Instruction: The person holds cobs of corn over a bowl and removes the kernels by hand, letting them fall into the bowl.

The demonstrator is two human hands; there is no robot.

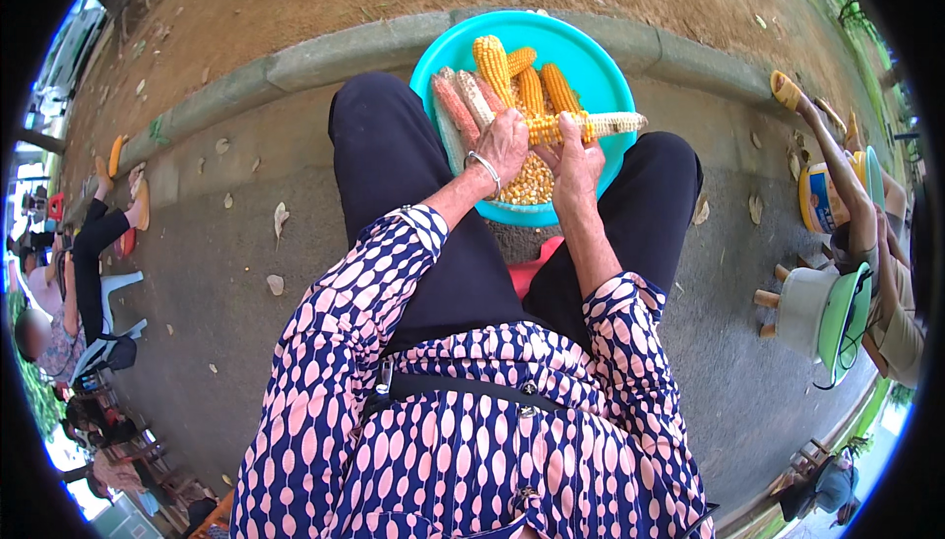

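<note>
Both my hands grip one partly shelled corn cob [613, 124], held sideways over a turquoise plastic basin [590, 44] between my knees. My left hand [506, 148], with a bracelet at the wrist, holds the cob's left end. My right hand [578, 166] holds it near the middle, thumb on top; the part jutting out to the right is bare of most kernels. Behind the hands lie several yellow ears of corn [492, 66]. Stripped reddish and pale cobs [456, 107] rest at the basin's left. Loose kernels [528, 183] lie at its near side.
A concrete kerb [317, 59] runs behind the basin, with bare soil beyond. To the right, a person sits near a printed bucket [819, 196] and a green basin [845, 325]. Another person sits at the left on a light blue chair [118, 284]. Dry leaves dot the pavement.
</note>
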